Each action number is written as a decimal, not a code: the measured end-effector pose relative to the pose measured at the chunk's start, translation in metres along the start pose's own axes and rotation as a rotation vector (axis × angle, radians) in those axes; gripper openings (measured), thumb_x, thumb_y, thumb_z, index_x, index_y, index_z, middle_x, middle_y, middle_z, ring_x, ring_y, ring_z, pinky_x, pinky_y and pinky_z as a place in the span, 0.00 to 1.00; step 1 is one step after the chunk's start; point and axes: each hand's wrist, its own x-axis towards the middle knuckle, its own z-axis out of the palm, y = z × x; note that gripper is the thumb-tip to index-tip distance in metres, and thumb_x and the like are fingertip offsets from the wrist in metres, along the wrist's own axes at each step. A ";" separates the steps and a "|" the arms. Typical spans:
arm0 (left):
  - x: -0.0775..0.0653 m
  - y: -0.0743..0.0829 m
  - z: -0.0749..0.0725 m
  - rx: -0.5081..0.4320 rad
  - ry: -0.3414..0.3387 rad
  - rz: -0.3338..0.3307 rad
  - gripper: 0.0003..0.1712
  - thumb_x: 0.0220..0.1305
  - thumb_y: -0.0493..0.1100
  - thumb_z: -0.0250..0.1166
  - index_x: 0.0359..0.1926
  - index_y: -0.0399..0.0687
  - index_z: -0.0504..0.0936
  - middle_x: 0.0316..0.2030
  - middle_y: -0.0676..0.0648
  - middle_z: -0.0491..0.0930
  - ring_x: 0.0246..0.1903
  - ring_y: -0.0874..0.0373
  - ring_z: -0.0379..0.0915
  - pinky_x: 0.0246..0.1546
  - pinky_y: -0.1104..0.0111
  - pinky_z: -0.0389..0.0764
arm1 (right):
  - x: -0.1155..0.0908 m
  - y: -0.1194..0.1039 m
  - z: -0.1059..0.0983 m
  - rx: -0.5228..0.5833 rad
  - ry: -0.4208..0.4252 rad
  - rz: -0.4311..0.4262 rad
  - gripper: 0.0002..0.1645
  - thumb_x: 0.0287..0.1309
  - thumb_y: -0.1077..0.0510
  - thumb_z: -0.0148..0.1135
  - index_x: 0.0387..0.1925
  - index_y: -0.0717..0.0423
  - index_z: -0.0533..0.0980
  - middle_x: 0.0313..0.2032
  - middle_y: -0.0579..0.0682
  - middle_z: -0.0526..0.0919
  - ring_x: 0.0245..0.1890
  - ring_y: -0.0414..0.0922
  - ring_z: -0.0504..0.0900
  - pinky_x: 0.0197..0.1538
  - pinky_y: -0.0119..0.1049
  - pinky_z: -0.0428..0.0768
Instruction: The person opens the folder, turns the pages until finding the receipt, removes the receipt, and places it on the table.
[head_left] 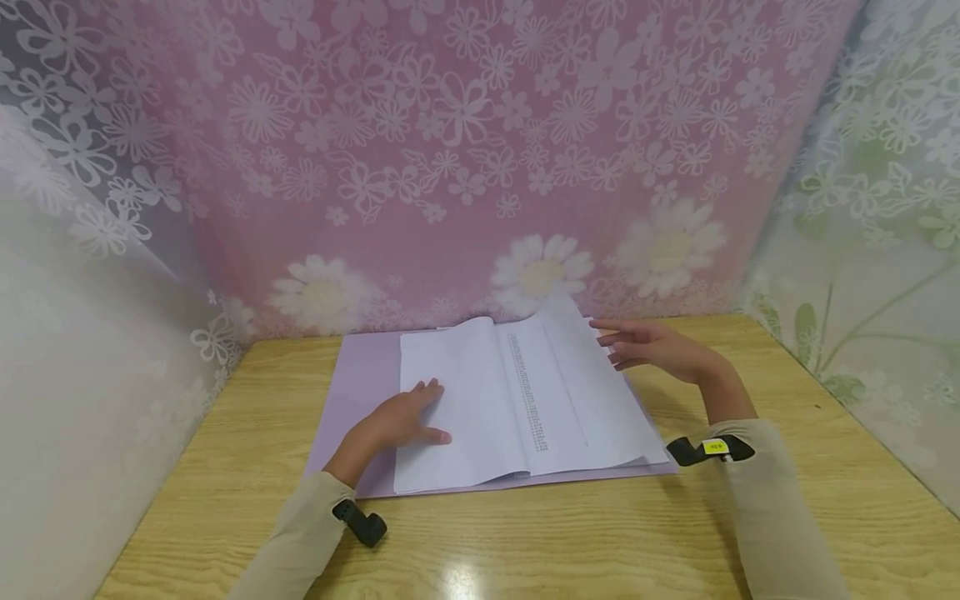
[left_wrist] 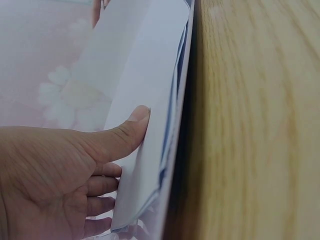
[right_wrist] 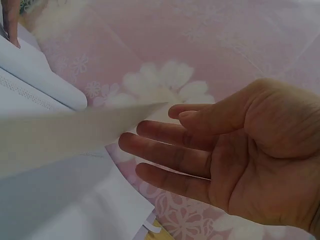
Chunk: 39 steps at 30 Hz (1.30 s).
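Left of centre in the head frame, flat lilac folder cover [head_left: 360, 367], lying on yellow wood-grain table [head_left: 450, 542]; looks fairly stiff, probably the best base for lifting the whole lot. Overlapping that, bare left hand [head_left: 393, 421], fingers relaxed and apart, thumb out to the side, resting on the left page of opened-out white paper booklet [head_left: 461, 358], gripping nothing. Booklet at middle of frame, on top of the cover, with a soft upward roll beside the fold at upper middle. Judged light and floppy, thin sheets, likely to crease or tear if yanked; may slip face over face, so best kept pressed down on the left, close to the fold. Near the fold, dark narrow column of print [head_left: 528, 396]. Right of middle, raised white paper page [head_left: 581, 383], bowed up toward the back, above the rest of the right side. Best taken by the free outer edge or a corner, thumb on one face, fingers on the other, light pinch. Further right, bare right hand [head_left: 663, 350], fingers stretched toward that edge, not wrapped round anything; at centre of right wrist frame, raised edge just beside the fingertips, cannot confirm contact. Number of sheets lifted: cannot tell.
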 end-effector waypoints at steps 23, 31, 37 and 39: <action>-0.001 0.000 -0.001 0.004 -0.001 -0.004 0.55 0.61 0.57 0.73 0.79 0.39 0.56 0.80 0.38 0.51 0.79 0.39 0.45 0.78 0.46 0.55 | 0.016 -0.006 0.033 -0.137 -0.222 0.046 0.55 0.62 0.54 0.71 0.82 0.37 0.49 0.80 0.59 0.54 0.71 0.63 0.70 0.68 0.57 0.75; -0.002 0.001 -0.001 0.002 -0.005 -0.017 0.54 0.61 0.57 0.73 0.79 0.42 0.57 0.80 0.41 0.51 0.80 0.42 0.44 0.79 0.47 0.53 | 0.022 -0.014 0.047 -0.251 -0.287 -0.037 0.60 0.60 0.53 0.73 0.82 0.49 0.46 0.82 0.59 0.42 0.72 0.68 0.66 0.72 0.66 0.65; -0.003 0.001 -0.001 0.017 0.001 -0.018 0.54 0.61 0.58 0.73 0.79 0.42 0.56 0.80 0.40 0.50 0.80 0.40 0.46 0.78 0.47 0.55 | 0.024 -0.020 0.056 -0.294 -0.292 -0.025 0.60 0.58 0.53 0.74 0.82 0.49 0.48 0.81 0.61 0.46 0.72 0.68 0.67 0.71 0.67 0.66; -0.003 0.002 -0.001 0.019 -0.001 -0.016 0.54 0.62 0.58 0.72 0.79 0.42 0.56 0.80 0.39 0.50 0.79 0.39 0.46 0.78 0.46 0.56 | 0.025 -0.021 0.059 -0.314 -0.293 -0.021 0.60 0.58 0.53 0.74 0.82 0.51 0.48 0.81 0.62 0.47 0.71 0.68 0.67 0.71 0.67 0.66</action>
